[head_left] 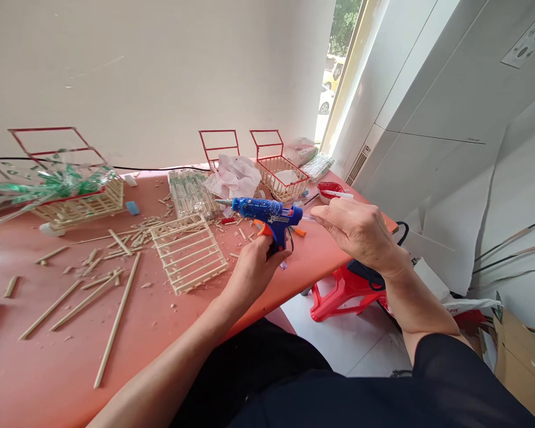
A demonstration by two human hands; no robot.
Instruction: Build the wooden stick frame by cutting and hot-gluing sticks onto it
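Forearms (169, 365) enter my feed from below, one on each side of a dark-clothed lap, and meet at a blue hot-glue gun (261, 210) raised over the front part of the pinkish-orange table (57, 386). From my remote seat I see my left arm slanting up and to the right, nearly straight at the wrist, with the left hand (255, 267) wrapped snugly around the gun's handle. Its thumb lies across the near side of the grip, and an orange trigger (263, 228) shows just above the index finger. The gun sits about level, its metal nozzle (224, 202) aimed left.

My right elbow is bent under a short black sleeve (446, 362); the forearm rises leftward and the right hand (359, 232) hangs back-up, its fingers curled. Thumb and index finger make a narrow pinch on a translucent glue stick (309, 216) at the gun's rear end. I cannot tell how far the stick runs inside.

Beneath and left of the nozzle, a slatted wooden panel (191, 266) lies on the table, with loose wooden sticks (118, 321) scattered beyond it. Near the right hand stands a red bowl (324, 188) with a white stick across it.
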